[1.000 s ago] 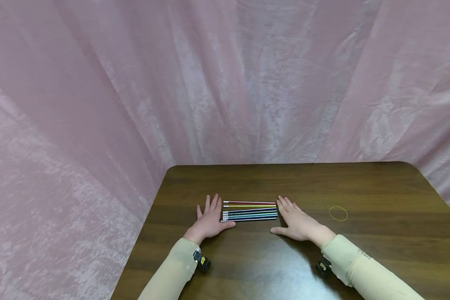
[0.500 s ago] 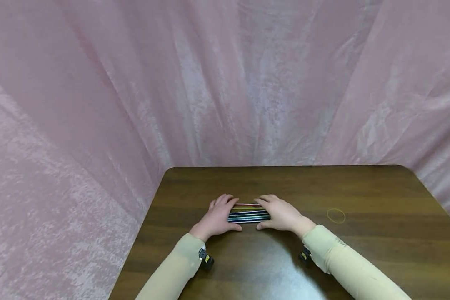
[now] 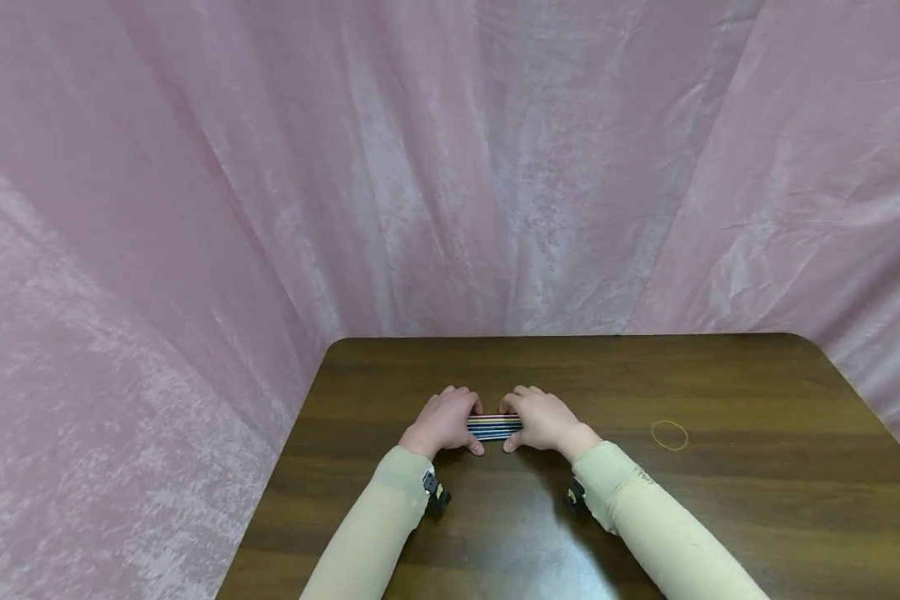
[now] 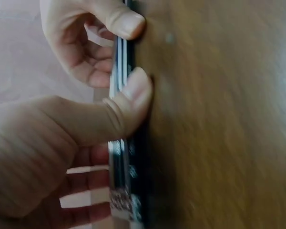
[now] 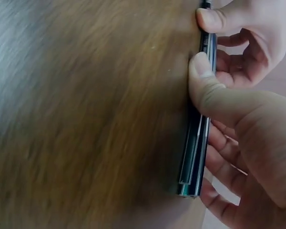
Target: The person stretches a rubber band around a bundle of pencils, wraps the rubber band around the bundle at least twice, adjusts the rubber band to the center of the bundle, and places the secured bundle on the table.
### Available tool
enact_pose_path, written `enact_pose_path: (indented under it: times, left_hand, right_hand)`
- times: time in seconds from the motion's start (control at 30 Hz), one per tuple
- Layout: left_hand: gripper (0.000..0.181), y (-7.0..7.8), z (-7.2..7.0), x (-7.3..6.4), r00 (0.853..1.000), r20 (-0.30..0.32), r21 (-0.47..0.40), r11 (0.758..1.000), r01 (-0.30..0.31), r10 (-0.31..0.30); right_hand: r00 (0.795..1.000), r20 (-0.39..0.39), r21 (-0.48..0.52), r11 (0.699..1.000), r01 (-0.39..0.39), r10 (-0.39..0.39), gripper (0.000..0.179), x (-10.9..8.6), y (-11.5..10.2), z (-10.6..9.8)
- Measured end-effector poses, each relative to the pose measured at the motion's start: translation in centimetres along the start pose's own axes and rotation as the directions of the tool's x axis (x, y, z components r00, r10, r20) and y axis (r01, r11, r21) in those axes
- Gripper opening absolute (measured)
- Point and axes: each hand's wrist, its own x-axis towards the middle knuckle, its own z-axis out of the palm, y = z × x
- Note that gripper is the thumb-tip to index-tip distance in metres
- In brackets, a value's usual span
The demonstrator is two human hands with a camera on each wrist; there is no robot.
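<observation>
A row of several pencils [image 3: 494,427], squeezed close together, lies crosswise between my hands in the head view. My left hand [image 3: 442,421] grips their left part, thumb on the near side and fingers curled behind. My right hand [image 3: 543,419] does the same on the right part, the two thumbs a short way apart. In the left wrist view, metal-banded ends of the pencils [image 4: 121,202] stick out past the left fingers. Flat, unsharpened ends of the dark and green pencils [image 5: 189,188] show in the right wrist view. The palms hide much of the bundle from above.
A thin yellow rubber band [image 3: 672,450] lies on the brown wooden table [image 3: 390,367], to the right of my right hand. Pink curtains [image 3: 450,167] hang behind the table's far edge. Small black cameras sit at both wrists.
Both hands have moved inward from the pencils' ends, and their flat fingers have curled round them. The spread-out pencils are now pressed into a narrower bundle. The rubber band lies as before.
</observation>
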Motion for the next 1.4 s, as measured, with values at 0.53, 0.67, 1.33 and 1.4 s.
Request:
enact_pose_path:
  times: [0.53, 0.67, 1.33, 1.4]
  left_hand:
    - [0.045, 1.7, 0.1, -0.2, 0.996, 0.006, -0.040, 0.995, 0.090, -0.090]
    - [0.044, 1.7, 0.2, -0.4, 0.994, 0.003, -0.046, 0.993, 0.106, -0.106]
    - [0.038, 1.8, 0.0, -0.1, 0.992, 0.069, -0.040, 0.994, 0.105, -0.102]
    - [0.035, 1.8, 0.1, 0.1, 0.993, 0.073, -0.029, 0.995, 0.099, -0.097]
  right_hand:
    - [0.979, -0.068, -0.016, 0.981, -0.195, 0.193, 0.041, -0.9, -2.2, 0.6]
    - [0.977, -0.074, -0.013, 0.979, -0.203, 0.202, 0.042, -1.0, -2.5, 0.8]
    - [0.973, -0.013, -0.040, 0.972, -0.233, 0.232, 0.037, -1.3, -2.1, 0.6]
    - [0.972, -0.010, -0.067, 0.970, -0.233, 0.233, 0.037, -1.2, -2.2, 0.5]
